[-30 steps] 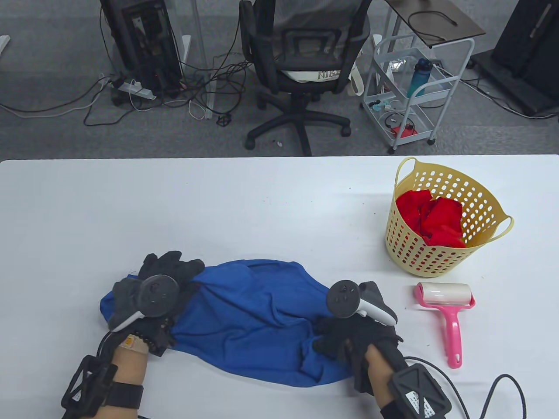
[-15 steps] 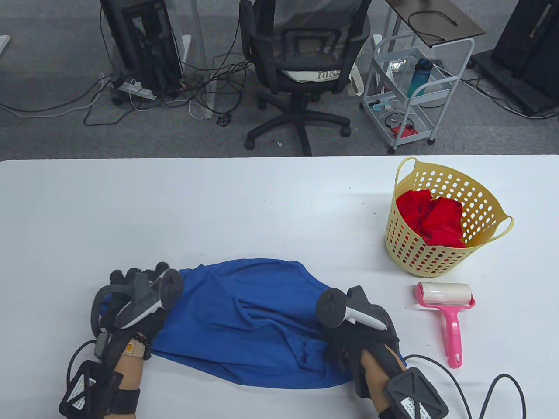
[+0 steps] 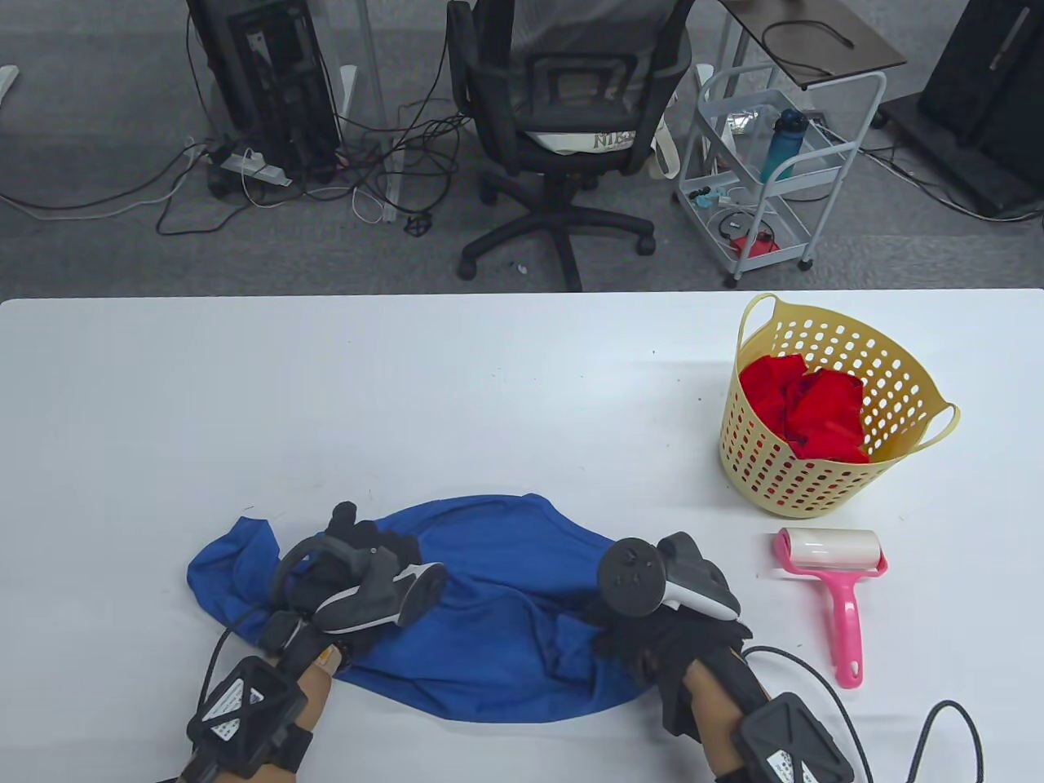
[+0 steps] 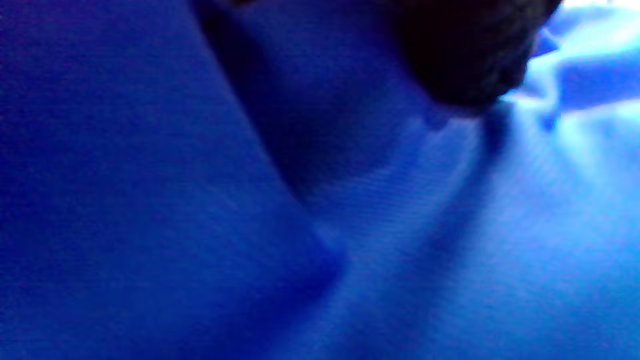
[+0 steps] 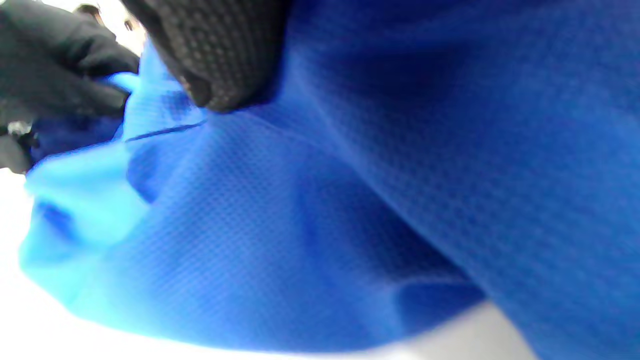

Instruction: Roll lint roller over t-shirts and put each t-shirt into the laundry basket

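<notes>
Left hand (image 3: 359, 563) and right hand (image 3: 665, 628) both grip bunched blue t-shirt (image 3: 506, 603) on counter (image 3: 408, 391). Lint roller (image 3: 832, 579) lies just right of shirt; laundry basket (image 3: 824, 481) beyond roller, holding red t-shirt (image 3: 807, 408).

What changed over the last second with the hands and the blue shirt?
The left hand moved right, from the blue t-shirt's left end onto its middle, uncovering the left end, which now lies bunched on the table. The right hand stayed gripping the shirt's right end. The lint roller, basket and red shirt inside it did not move.
</notes>
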`<move>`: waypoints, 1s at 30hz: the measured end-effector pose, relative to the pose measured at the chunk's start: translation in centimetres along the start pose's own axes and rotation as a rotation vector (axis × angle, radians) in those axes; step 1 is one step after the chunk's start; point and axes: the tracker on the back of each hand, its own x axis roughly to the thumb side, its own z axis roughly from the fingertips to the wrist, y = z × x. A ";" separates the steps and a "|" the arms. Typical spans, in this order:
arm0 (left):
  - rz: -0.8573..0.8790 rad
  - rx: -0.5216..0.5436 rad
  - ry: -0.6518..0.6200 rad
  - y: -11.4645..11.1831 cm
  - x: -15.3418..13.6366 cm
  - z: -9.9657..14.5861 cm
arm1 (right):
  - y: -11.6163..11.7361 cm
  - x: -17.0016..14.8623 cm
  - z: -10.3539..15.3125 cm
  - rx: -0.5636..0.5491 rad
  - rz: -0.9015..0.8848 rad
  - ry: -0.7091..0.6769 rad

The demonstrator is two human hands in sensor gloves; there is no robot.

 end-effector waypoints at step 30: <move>0.179 -0.408 -0.340 2.8 3.9 3.0 | -0.2 -4.8 -0.3 0.101 0.279 0.617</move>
